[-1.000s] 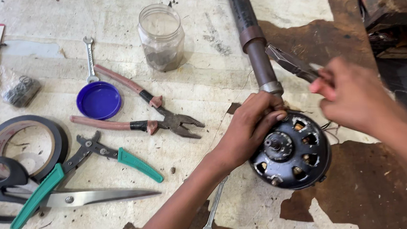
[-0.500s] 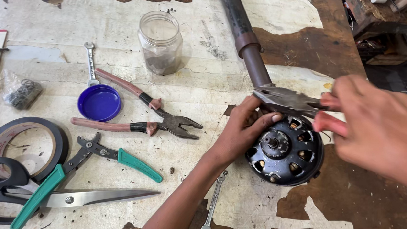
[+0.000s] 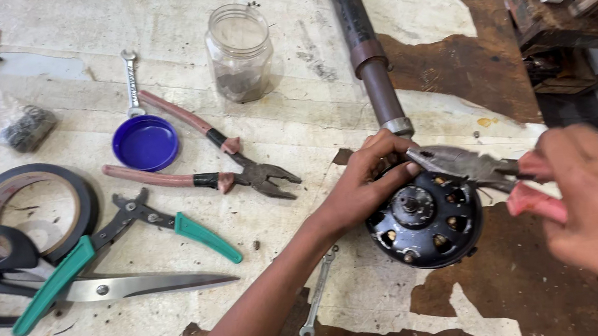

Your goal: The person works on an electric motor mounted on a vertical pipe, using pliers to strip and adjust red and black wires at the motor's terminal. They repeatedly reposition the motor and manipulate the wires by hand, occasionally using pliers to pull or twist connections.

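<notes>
Now the black, round motor (image 3: 425, 223) – left hand (image 3: 365, 187) gripping it – meets right hand's (image 3: 594, 200) clamped pliers (image 3: 468, 164).

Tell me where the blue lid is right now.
The blue lid lies upper left on the table in the head view, just below the small spanner, between the two pink plier handles.

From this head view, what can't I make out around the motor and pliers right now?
- Plier tips: hidden behind left hand fingers, so what they grip is unclear.
- Right hand: blurred, cut by frame edge.
- Motor top rim: covered by the left hand.
- Jar contents: too small to identify.
</notes>
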